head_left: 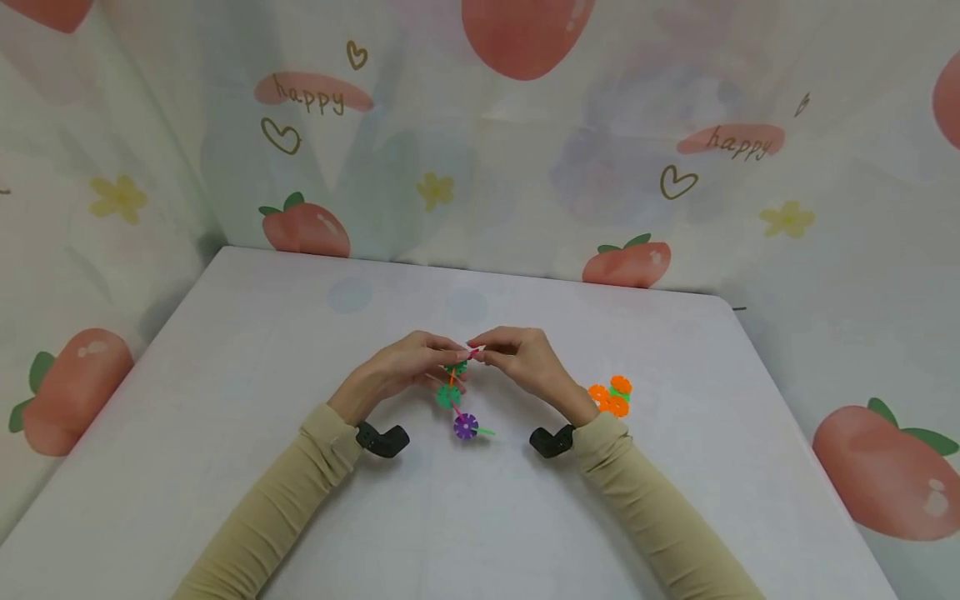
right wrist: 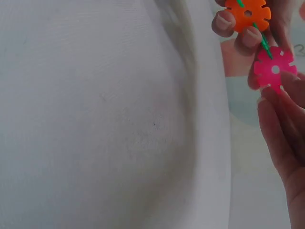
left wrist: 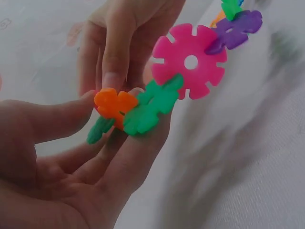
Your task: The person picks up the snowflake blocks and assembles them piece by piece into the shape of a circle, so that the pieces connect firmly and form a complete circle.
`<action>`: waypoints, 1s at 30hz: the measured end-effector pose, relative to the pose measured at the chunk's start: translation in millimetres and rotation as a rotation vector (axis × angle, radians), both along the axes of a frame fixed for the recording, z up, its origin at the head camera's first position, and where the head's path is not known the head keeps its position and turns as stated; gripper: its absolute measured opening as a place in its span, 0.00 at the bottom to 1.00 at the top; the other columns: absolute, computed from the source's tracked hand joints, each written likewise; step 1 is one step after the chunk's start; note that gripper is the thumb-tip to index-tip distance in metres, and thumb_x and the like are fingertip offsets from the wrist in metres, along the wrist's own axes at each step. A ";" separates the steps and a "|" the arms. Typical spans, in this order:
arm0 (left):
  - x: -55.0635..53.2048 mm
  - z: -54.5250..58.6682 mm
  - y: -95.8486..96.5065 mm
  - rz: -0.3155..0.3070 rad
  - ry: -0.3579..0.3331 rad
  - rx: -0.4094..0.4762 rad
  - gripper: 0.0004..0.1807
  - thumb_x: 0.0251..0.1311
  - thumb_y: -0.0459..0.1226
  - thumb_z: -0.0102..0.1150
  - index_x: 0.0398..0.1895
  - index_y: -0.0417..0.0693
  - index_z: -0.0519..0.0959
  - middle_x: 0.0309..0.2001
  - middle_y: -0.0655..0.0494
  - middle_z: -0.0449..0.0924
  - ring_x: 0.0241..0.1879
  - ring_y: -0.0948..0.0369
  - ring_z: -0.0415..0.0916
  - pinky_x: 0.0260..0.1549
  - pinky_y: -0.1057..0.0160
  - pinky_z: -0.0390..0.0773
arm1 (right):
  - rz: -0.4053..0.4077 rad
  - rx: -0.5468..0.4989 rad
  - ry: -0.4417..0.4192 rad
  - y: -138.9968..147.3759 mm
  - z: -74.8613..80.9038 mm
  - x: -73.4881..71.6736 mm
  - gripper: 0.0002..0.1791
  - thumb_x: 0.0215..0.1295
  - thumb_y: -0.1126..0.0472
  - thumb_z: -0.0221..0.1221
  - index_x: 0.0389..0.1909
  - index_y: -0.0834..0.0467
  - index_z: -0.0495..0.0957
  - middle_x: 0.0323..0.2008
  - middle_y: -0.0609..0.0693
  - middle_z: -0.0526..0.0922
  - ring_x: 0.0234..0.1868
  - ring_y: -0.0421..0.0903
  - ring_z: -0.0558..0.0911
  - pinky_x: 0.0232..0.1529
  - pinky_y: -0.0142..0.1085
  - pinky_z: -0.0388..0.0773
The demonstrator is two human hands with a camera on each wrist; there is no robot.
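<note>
My left hand holds a chain of notched plastic snowflake discs. In the left wrist view, an orange disc and a green disc lie against its fingers. Beyond them hang a pink disc and a purple disc, slotted at angles to each other. My right hand pinches another pink disc between thumb and fingers. This disc meets the edge of a green disc at the chain's upper end. Fingers partly cover the chain in the head view.
A small pile of loose orange discs with some green lies on the white table, beside the right forearm. Black wrist devices sit at both cuffs. A printed curtain stands behind the table.
</note>
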State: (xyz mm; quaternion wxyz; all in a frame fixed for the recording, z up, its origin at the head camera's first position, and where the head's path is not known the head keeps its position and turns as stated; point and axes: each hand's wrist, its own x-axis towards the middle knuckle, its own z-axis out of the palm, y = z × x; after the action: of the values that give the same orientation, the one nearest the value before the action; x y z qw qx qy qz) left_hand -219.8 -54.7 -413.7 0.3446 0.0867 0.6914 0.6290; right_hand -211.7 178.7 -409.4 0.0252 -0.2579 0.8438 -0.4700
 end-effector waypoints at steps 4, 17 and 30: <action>0.6 1.2 -0.6 0.022 -0.003 -0.015 0.26 0.74 0.44 0.59 0.67 0.35 0.74 0.40 0.48 0.87 0.43 0.55 0.89 0.45 0.58 0.86 | -0.047 0.065 0.004 10.8 4.0 2.6 0.14 0.67 0.63 0.68 0.52 0.59 0.87 0.47 0.50 0.90 0.44 0.47 0.89 0.47 0.36 0.86; -2.5 3.9 -7.6 0.048 0.004 0.027 0.25 0.74 0.41 0.59 0.69 0.36 0.72 0.40 0.51 0.88 0.42 0.56 0.89 0.41 0.62 0.86 | -0.132 0.244 -0.016 65.2 9.1 14.5 0.12 0.69 0.58 0.67 0.51 0.56 0.88 0.47 0.48 0.90 0.43 0.46 0.87 0.47 0.39 0.83; -2.6 6.2 -11.2 0.084 0.014 0.057 0.26 0.75 0.40 0.57 0.69 0.34 0.71 0.40 0.52 0.88 0.43 0.56 0.89 0.41 0.62 0.86 | -0.209 0.430 -0.031 126.7 4.5 21.4 0.10 0.68 0.60 0.67 0.47 0.57 0.88 0.42 0.52 0.88 0.38 0.47 0.82 0.36 0.31 0.79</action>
State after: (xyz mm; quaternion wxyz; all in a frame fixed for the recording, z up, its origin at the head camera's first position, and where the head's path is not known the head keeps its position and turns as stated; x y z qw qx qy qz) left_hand -222.4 -65.8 -407.5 0.3104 0.0721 0.6787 0.6617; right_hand -190.3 305.3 -404.9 0.0438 -0.1508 0.9460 -0.2836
